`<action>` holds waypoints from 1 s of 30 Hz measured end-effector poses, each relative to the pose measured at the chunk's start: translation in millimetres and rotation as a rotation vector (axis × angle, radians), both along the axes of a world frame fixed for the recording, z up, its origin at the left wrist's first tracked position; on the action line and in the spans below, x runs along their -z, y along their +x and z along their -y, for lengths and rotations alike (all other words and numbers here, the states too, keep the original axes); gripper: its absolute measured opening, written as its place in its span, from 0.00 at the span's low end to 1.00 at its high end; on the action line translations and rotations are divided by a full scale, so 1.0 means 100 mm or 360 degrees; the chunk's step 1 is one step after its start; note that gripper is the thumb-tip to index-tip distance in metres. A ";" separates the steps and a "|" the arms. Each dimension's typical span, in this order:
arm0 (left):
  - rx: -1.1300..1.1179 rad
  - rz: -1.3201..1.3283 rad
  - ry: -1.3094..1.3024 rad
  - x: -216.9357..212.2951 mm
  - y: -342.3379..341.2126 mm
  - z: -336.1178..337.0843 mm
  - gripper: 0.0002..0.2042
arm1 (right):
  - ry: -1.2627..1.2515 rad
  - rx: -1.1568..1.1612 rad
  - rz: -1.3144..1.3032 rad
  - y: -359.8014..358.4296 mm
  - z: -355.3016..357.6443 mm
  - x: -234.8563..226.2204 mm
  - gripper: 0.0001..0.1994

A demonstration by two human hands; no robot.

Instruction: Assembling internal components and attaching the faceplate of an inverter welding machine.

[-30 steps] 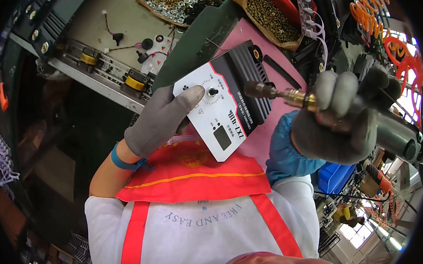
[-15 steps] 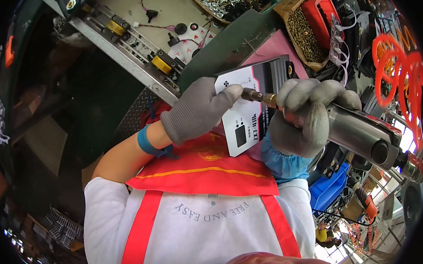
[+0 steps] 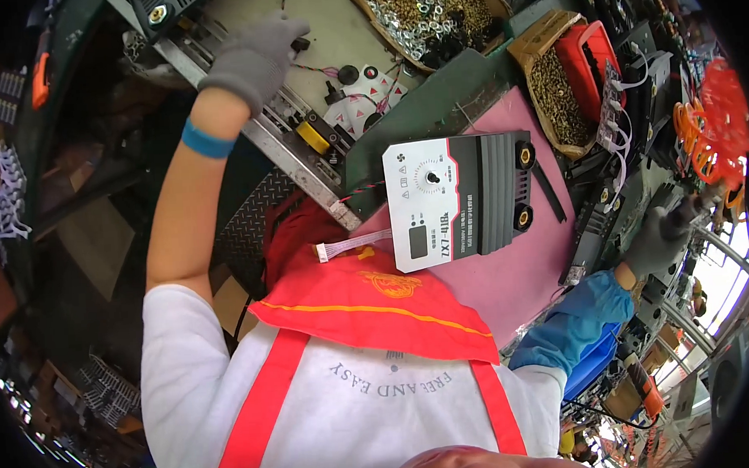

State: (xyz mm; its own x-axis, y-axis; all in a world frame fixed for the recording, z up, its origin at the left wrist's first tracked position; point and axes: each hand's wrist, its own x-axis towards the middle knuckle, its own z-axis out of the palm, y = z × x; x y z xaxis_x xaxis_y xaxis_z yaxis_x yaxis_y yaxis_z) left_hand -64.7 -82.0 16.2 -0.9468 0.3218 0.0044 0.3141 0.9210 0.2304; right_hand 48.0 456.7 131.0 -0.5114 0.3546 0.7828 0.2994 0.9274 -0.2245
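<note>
My left hand (image 3: 255, 60), in a grey glove, reaches over the far-left worktop with its fingers stretched out. Its fingertips are at a small black wired part (image 3: 299, 45); they look open, and no firm grip shows. Far to the right, my gloved right hand (image 3: 659, 243) is closed around a dark power screwdriver (image 3: 685, 211), partly blurred. Between the hands, a white and black welder front panel (image 3: 466, 202) lies on a pink sheet (image 3: 513, 290). The panel carries a black shaft in its dial, two round brass-centred sockets and a ribbon cable with a white plug (image 3: 323, 253).
A metal rail with yellow blocks (image 3: 312, 137) runs along the worktop's left edge. Beyond are a tray of nuts and brass fittings (image 3: 431, 15), a cardboard box of brass pieces (image 3: 556, 97) and a red bin (image 3: 587, 62). Red coiled hose (image 3: 720, 123) hangs right.
My left hand has let go of the panel and moved far left. My right hand has carried the screwdriver away to the right. The panel now lies flat on the pink sheet.
</note>
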 end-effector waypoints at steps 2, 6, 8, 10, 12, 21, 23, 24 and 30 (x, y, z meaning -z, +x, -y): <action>0.0128 -0.0002 -0.0147 0.29 -0.17 0.12 0.16 | 0.0242 0.0283 0.0405 0.07 -0.34 0.30 0.26; 0.0143 0.0295 -0.0284 0.42 -0.33 0.04 0.15 | 0.0013 0.0309 0.0622 0.04 -0.43 0.68 0.32; 0.0120 0.0273 -0.0274 0.40 -0.37 0.06 0.13 | 0.0051 0.0129 0.0749 0.03 -0.55 0.64 0.34; 0.0083 0.0255 -0.0270 0.39 -0.36 0.11 0.12 | 0.0023 0.0274 0.1353 -0.05 -0.12 0.28 0.36; -0.0014 -0.0101 0.0256 0.35 -0.30 0.13 0.11 | 0.0233 0.0363 0.1267 -0.13 0.38 -0.02 0.26; -0.0429 0.0413 0.2297 -0.64 0.49 -0.29 0.14 | 0.0368 -0.1869 0.1717 -1.23 3.07 0.90 0.10; -0.0456 0.0475 0.2315 -0.69 0.66 -0.28 0.18 | 0.0452 -0.1890 0.1774 -1.44 3.32 1.19 0.09; -0.0504 0.0616 0.2401 -0.68 0.72 -0.25 0.18 | 0.0697 -0.1723 0.1940 -1.51 3.39 1.30 0.08; -0.0624 0.0798 0.2474 -0.55 0.93 -0.17 0.17 | 0.0845 -0.1570 0.2206 -1.55 3.51 1.42 0.08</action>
